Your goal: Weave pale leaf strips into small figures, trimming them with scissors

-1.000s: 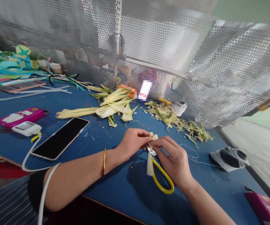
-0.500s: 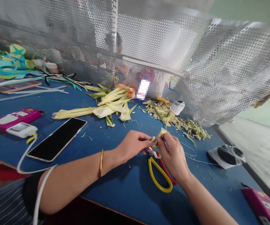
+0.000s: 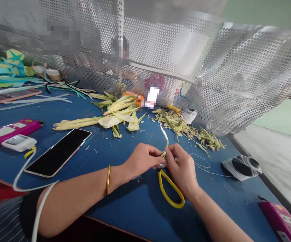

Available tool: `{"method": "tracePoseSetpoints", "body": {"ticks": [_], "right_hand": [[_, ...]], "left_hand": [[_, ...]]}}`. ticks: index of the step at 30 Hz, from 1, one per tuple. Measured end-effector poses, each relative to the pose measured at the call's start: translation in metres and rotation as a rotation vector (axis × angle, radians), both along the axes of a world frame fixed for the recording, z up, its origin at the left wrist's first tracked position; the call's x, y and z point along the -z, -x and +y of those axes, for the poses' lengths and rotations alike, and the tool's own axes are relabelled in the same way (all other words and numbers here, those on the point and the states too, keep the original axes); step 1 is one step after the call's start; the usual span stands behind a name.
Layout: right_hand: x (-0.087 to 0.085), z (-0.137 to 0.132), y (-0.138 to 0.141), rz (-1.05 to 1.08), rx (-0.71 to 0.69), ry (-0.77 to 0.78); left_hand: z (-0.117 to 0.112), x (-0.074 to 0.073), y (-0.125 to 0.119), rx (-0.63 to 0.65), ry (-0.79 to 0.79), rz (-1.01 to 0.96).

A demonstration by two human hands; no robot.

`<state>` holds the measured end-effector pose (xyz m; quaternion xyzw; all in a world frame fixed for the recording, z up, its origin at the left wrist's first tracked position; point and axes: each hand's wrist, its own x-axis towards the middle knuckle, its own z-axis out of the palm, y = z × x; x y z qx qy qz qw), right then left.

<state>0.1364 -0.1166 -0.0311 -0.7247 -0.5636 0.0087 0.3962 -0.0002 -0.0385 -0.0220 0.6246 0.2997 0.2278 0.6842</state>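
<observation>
My left hand (image 3: pixel 144 158) and my right hand (image 3: pixel 182 165) meet over the front middle of the table, thumbs and fingertips pinched together. Between them is a small folded piece of pale corn husk, mostly covered by the fingers. A narrow husk strip (image 3: pixel 166 137) sticks up from the right fingertips. Under the hands lies a pair of scissors (image 3: pixel 176 205) with a yellow handle loop; its red handle is largely behind my right hand, and the blades are hidden. White thread (image 3: pixel 211 171) runs from a wrapped black spool (image 3: pixel 242 168) toward my right hand.
Long corn husks (image 3: pixel 112 119) lie beyond my hands, beside a heap of husk scraps (image 3: pixel 183 126). A dark-screened phone (image 3: pixel 59 151), a magenta device (image 3: pixel 12 129) and a white cable (image 3: pixel 16 178) are at left. A perforated metal screen (image 3: pixel 160 43) backs the table; people sit behind it.
The husk strip at the right fingertips now stands up long and narrow, where a short, wider piece showed before. My right hand has turned slightly and hides more of the red handle.
</observation>
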Motion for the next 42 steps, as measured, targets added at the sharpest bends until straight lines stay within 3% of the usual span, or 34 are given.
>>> {"method": "tracePoseSetpoints", "body": {"ticks": [9, 13, 17, 22, 25, 30, 33, 37, 42], "right_hand": [[-0.019, -0.003, -0.013, 0.339, -0.221, 0.042], [-0.030, -0.004, -0.029, 0.451, -0.362, 0.123], [-0.036, -0.007, -0.043, 0.714, -0.440, 0.112], [-0.036, -0.010, -0.041, 1.080, -0.494, 0.167], [-0.032, -0.009, -0.039, 0.992, -0.487, 0.097], [-0.023, -0.003, -0.036, 0.596, -0.369, -0.245], [-0.022, -0.001, -0.031, 0.626, -0.389, -0.366], [-0.024, -0.003, -0.022, 0.748, -0.355, -0.285], [-0.029, -0.007, -0.014, 0.456, -0.156, 0.013]], "left_hand": [[0.006, -0.011, 0.000, -0.158, 0.081, -0.038], [0.009, -0.012, 0.002, -0.143, 0.126, -0.053], [0.012, -0.011, 0.003, -0.106, 0.202, -0.075], [0.013, -0.010, 0.003, -0.105, 0.113, -0.044], [0.013, -0.010, 0.002, -0.105, 0.084, -0.025], [0.012, -0.011, 0.001, -0.134, 0.119, -0.034], [0.011, -0.011, 0.001, -0.130, 0.117, -0.028], [0.009, -0.009, 0.001, -0.123, 0.096, -0.003], [0.008, -0.010, 0.000, -0.146, 0.068, 0.024]]}}
